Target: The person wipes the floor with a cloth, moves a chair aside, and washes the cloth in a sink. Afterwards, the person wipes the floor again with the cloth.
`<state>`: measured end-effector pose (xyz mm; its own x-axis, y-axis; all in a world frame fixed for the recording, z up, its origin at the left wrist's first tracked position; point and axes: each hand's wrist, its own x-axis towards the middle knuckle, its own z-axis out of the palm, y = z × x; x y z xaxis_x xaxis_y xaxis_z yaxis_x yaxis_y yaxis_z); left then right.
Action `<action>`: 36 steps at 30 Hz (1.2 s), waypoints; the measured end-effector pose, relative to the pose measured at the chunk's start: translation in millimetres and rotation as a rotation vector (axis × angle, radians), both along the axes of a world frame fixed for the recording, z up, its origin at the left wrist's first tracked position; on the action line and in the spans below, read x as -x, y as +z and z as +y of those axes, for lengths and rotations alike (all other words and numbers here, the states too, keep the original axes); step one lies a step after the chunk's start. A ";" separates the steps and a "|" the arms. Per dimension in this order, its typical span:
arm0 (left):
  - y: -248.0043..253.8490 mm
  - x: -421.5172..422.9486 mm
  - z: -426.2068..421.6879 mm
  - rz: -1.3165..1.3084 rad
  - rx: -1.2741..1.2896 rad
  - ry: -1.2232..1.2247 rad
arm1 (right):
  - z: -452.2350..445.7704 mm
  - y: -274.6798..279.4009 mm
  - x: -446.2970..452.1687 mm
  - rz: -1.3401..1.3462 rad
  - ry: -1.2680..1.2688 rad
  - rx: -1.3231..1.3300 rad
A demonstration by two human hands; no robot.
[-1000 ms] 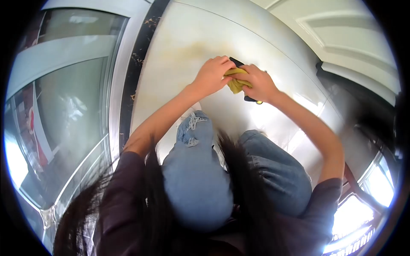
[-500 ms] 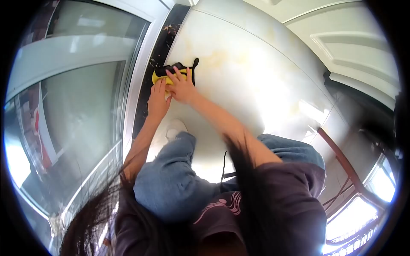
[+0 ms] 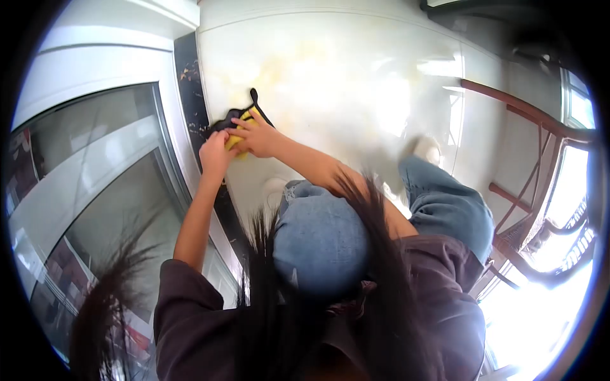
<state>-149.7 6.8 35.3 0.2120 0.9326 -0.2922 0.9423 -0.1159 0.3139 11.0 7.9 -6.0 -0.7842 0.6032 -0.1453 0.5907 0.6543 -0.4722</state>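
Here, nearest to me, long dark hair hangs down in front of the person, who is low above the floor, in a dark shirt and blue jeans. One knee is bent high between the two arms, and the other leg goes out to the right, with a pale shoe at its end. Beyond the knee, both hands meet on a yellow and black cloth, which has a black loop at its far corner. The right hand lies open over it, the fingers spread. The left hand touches its near side with bent fingers; I cannot tell whether it grips. The cloth is on the white floor, close beside a dark stone strip. To the left of this strip stands a glass door in a white frame. Farther on, yellowish stains mark the floor, and at the right there is a reddish-brown chair against strong light.
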 end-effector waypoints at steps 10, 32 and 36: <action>-6.6 -46.9 -58.8 -0.116 -0.226 0.241 | -33.7 1.0 -31.6 0.250 -0.229 -0.076; 31.1 -211.0 -1.1 -0.646 -0.496 -0.093 | -31.5 23.3 -145.7 0.458 -1.050 -0.478; 27.7 -78.0 -42.1 -0.182 -0.342 0.083 | -48.3 19.8 -30.6 0.420 -0.631 -0.163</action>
